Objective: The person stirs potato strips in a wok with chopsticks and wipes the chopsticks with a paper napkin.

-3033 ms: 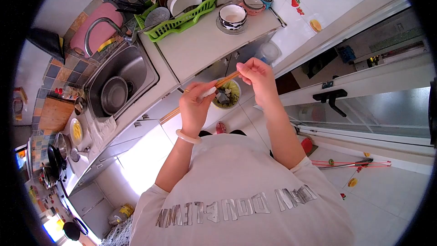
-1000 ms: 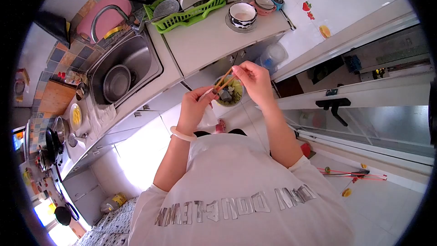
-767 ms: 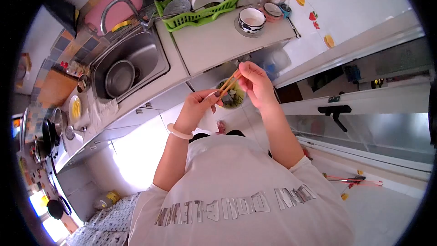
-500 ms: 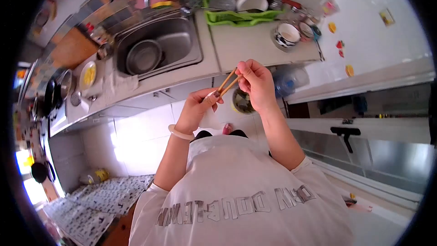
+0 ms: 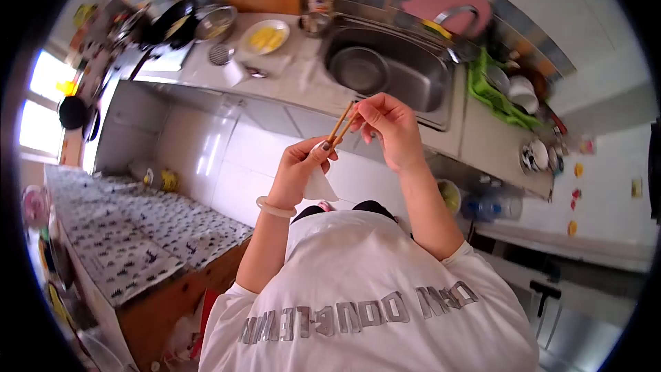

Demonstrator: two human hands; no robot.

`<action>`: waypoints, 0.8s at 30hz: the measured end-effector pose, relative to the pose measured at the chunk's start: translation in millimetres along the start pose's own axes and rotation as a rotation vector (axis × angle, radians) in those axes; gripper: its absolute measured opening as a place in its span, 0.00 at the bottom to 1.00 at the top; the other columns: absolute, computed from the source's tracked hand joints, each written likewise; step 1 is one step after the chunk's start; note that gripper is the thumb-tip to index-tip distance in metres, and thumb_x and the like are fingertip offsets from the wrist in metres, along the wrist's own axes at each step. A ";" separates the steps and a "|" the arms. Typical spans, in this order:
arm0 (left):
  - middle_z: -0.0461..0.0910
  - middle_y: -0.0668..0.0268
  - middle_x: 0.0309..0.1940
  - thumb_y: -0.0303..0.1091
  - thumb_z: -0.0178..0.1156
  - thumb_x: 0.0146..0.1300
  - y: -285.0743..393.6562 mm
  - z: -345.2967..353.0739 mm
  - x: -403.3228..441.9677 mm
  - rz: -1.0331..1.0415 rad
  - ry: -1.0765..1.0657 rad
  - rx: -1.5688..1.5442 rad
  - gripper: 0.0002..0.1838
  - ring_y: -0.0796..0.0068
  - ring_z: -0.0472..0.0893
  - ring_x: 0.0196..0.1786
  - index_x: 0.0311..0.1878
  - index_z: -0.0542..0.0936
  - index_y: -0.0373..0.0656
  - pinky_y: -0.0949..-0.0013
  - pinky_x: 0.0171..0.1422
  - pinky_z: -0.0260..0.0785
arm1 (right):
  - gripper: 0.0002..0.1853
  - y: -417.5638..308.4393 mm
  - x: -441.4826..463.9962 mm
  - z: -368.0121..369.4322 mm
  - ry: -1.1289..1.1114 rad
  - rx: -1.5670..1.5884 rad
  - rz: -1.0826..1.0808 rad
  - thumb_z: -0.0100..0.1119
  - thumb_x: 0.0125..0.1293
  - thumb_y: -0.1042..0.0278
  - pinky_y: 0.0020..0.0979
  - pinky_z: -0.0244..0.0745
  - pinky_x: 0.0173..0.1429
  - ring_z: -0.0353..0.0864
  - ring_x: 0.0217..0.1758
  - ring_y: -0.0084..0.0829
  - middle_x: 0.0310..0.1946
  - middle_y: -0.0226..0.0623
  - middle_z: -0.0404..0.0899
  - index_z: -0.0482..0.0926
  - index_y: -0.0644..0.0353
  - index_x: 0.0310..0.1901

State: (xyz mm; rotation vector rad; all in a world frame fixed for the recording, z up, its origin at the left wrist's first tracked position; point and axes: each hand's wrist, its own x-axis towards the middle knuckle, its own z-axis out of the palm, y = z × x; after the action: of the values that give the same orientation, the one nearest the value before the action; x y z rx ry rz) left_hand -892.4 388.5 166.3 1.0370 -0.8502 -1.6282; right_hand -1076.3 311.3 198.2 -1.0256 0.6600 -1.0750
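Note:
My left hand [image 5: 303, 164], with a pale bangle at the wrist, is closed around one end of a pair of wooden chopsticks [image 5: 339, 126]. A white paper tissue [image 5: 318, 186] hangs from the same hand. At the chopsticks' far ends, which stand slightly apart, my right hand [image 5: 389, 127] pinches with thumb and finger. Both hands are in front of my body, in the air before the counter. Beyond them is the steel sink [image 5: 444, 89] with a round metal pan [image 5: 359, 70] in it.
On the counter [image 5: 296, 86] stand a plate of yellow food [image 5: 267, 37], a metal bowl [image 5: 216, 23] and a wok [image 5: 175, 22]. A green dish rack [image 5: 492, 100] is right of the sink. A cloth-covered table [image 5: 131, 231] fills the lower left.
My view has turned left, so the sink and rack sit further right and the stove side and table show more. Both hands keep hold of the chopsticks in nearly the same pose.

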 end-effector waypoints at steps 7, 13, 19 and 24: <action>0.75 0.71 0.31 0.38 0.54 0.71 20.3 -98.6 -50.3 -0.037 0.083 -0.509 0.16 0.86 0.64 0.24 0.54 0.75 0.37 0.81 0.27 0.58 | 0.08 68.1 65.2 132.6 -0.197 0.161 0.090 0.60 0.68 0.64 0.20 0.65 0.28 0.71 0.25 0.17 0.28 0.30 0.80 0.77 0.60 0.35; 0.71 0.74 0.29 0.39 0.50 0.73 35.8 -152.7 -84.8 0.089 0.222 -0.647 0.19 0.86 0.62 0.23 0.59 0.70 0.37 0.81 0.26 0.56 | 0.08 121.4 97.1 224.2 -0.349 -0.053 -0.007 0.54 0.71 0.65 0.20 0.64 0.30 0.66 0.25 0.16 0.26 0.27 0.73 0.72 0.59 0.36; 0.69 0.76 0.28 0.41 0.49 0.74 56.9 -209.2 -95.6 0.229 0.438 -0.636 0.20 0.88 0.62 0.24 0.60 0.70 0.37 0.82 0.26 0.57 | 0.10 173.5 143.3 293.9 -0.552 -0.305 -0.170 0.52 0.73 0.64 0.22 0.61 0.30 0.62 0.25 0.17 0.24 0.28 0.69 0.68 0.59 0.35; 0.68 0.76 0.28 0.43 0.50 0.73 77.2 -273.2 -80.8 0.299 0.690 -0.578 0.20 0.89 0.64 0.24 0.60 0.70 0.39 0.83 0.28 0.60 | 0.14 206.4 212.5 331.6 -0.807 -0.440 0.048 0.55 0.71 0.60 0.25 0.56 0.26 0.60 0.25 0.18 0.23 0.28 0.67 0.69 0.59 0.32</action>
State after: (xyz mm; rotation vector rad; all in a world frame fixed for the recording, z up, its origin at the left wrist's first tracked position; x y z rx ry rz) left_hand -601.1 432.3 147.5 0.9017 -0.0491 -1.0442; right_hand -637.9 253.1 151.8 -1.6766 0.2480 -0.3942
